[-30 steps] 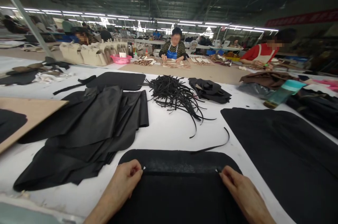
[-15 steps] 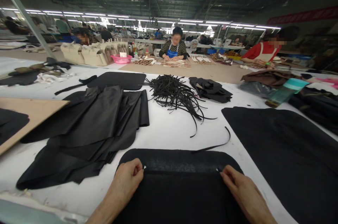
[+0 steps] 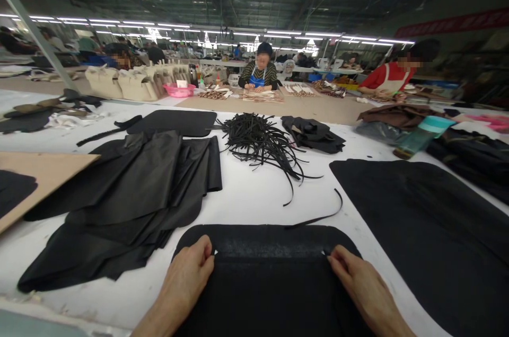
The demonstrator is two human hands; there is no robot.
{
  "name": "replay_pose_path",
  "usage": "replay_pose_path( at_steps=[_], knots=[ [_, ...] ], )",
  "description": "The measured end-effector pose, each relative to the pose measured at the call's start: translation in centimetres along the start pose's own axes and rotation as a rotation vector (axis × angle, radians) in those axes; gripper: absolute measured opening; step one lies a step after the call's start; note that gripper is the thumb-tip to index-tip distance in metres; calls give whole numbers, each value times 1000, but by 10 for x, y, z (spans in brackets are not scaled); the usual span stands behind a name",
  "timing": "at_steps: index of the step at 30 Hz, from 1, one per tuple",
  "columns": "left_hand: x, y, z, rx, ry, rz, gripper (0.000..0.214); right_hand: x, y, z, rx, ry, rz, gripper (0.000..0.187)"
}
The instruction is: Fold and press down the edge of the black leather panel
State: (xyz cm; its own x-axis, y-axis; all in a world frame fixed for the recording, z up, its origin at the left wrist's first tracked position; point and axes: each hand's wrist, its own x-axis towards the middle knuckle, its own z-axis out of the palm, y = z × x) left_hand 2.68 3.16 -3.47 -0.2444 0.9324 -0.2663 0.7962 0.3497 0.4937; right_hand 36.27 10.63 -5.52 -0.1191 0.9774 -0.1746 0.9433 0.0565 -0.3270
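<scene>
A black leather-like sheet [image 3: 270, 294] lies in front of me, its far edge running straight between my hands. Beneath it, a black panel [image 3: 270, 235] with rounded corners shows beyond that edge as a greyish, smudged band. My left hand [image 3: 190, 268] pinches the sheet's far left corner between thumb and fingers. At the far right corner, my right hand [image 3: 352, 272] holds the same sheet in a like pinch. Tiny white spots show beside both sets of fingertips; what they are I cannot make out. Just past the panel lies a thin black strip [image 3: 318, 218].
A heap of black strips [image 3: 258, 138] lies ahead on the white table [image 3: 242, 204]. Folded black sheets [image 3: 135, 183] are at left, a large black panel [image 3: 421, 220] at right. A teal-lidded bottle [image 3: 423, 136] leans at far right. Co-workers sit across the table.
The whole view has shifted slightly, so things sit a little further left. Both hands keep their pinch at the sheet's corners, with hardly any movement.
</scene>
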Motion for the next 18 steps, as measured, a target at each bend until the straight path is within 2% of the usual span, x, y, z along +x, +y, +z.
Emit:
replay_pose_path(
  at_steps=[3,5,11,18],
  knots=[
    [-7,4,-1,136,-4,-17,8,-1,0,1,-1,13,-8,25],
    [-11,7,0,195,8,21,17,-1,0,1,-3,6,0,25],
    [-12,10,11,390,52,350,42,-1,-4,-2,-10,-25,35,22],
    [-21,1,28,688,278,554,53,-3,-10,-6,-21,-30,68,23]
  ],
)
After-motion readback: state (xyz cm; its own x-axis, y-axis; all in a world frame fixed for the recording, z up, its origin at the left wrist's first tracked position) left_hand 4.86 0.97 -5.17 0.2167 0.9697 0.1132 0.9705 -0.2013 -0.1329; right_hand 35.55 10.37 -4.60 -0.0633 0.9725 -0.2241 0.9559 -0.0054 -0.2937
